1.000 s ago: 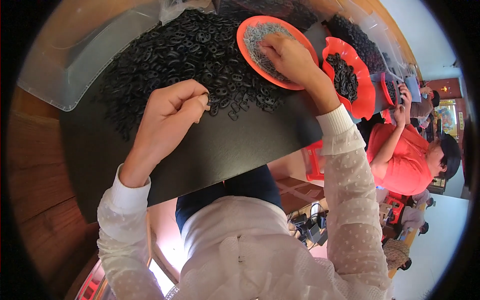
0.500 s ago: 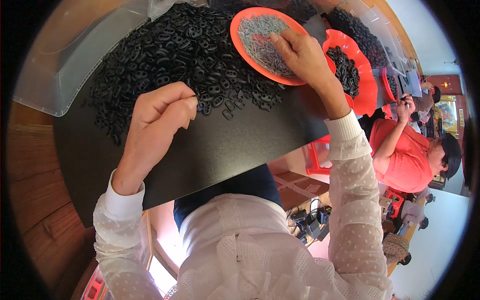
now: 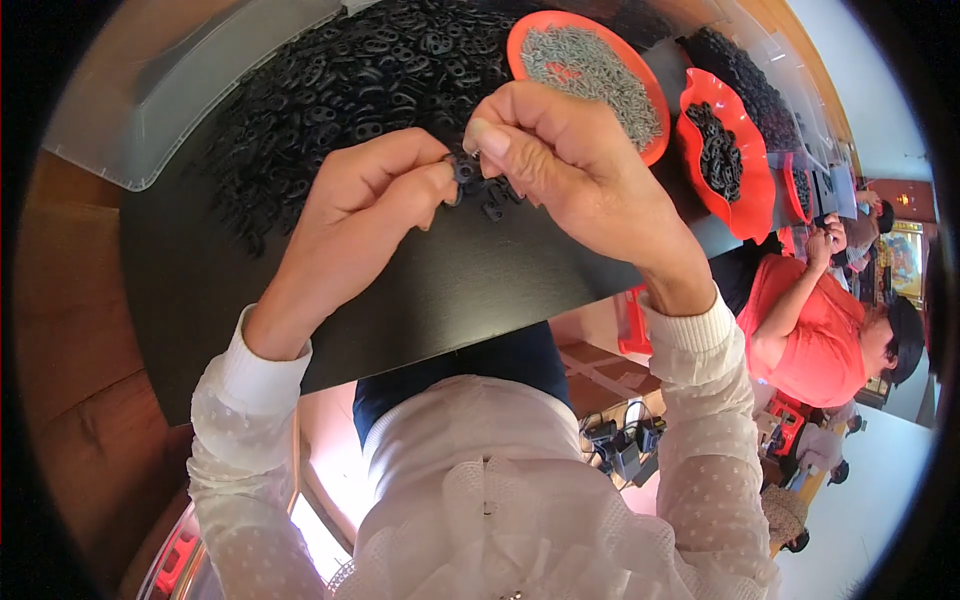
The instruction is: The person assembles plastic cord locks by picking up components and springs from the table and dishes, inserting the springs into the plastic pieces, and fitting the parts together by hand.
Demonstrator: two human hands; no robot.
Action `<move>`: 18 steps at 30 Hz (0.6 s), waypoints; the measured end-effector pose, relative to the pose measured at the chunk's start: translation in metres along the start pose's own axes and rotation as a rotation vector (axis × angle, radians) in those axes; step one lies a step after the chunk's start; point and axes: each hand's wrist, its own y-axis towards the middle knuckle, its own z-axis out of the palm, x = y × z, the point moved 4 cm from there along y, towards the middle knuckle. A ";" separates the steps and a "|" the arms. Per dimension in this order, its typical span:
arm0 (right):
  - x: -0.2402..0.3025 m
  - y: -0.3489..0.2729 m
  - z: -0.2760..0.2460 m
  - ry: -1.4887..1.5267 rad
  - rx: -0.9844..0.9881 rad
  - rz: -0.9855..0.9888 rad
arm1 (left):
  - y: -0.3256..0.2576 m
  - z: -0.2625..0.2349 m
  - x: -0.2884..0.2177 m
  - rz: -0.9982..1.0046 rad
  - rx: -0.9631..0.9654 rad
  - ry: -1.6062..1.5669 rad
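Both hands meet over the middle of the black mat (image 3: 420, 290) that covers the wooden bench (image 3: 70, 330). The left hand (image 3: 365, 215) pinches a small black ring-shaped plastic piece (image 3: 463, 172) between thumb and forefinger, the other fingers curled under. The right hand (image 3: 560, 165) is clenched, and its thumb and forefinger tips press at the same piece from the other side; I judge it brings something small to it, but what lies between these fingertips is too small to tell. The piece is held just above the mat, probably so that anything dropped stays on the dark surface.

Behind the hands lies a large heap of the same black pieces (image 3: 350, 90), spread within easy reach. A round orange plastic plate (image 3: 640, 150) filled with small grey metal parts (image 3: 590, 70) stands just beside the right hand, and a wavy-edged orange bowl (image 3: 755, 195) with black pieces stands to its right. A clear plastic tray (image 3: 150, 90) lies at the far left of the heap. Further right, another person in a red shirt (image 3: 800, 340) sits at the same bench.
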 end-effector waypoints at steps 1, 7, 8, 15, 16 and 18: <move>-0.001 0.001 0.002 0.020 -0.005 -0.014 | 0.000 0.000 0.001 0.011 0.018 0.000; 0.003 0.001 0.005 0.053 -0.011 0.032 | 0.000 -0.001 0.004 0.102 0.003 -0.009; 0.004 0.002 0.005 0.052 -0.010 0.033 | -0.001 -0.001 0.004 0.124 -0.002 -0.016; 0.006 0.004 0.007 -0.023 -0.019 -0.047 | 0.000 0.000 0.005 0.138 0.008 0.008; 0.007 0.004 0.007 -0.030 -0.022 -0.059 | 0.000 0.000 0.005 0.142 0.008 -0.002; 0.008 0.003 0.007 -0.048 -0.031 -0.053 | 0.000 0.000 0.005 0.145 0.008 -0.013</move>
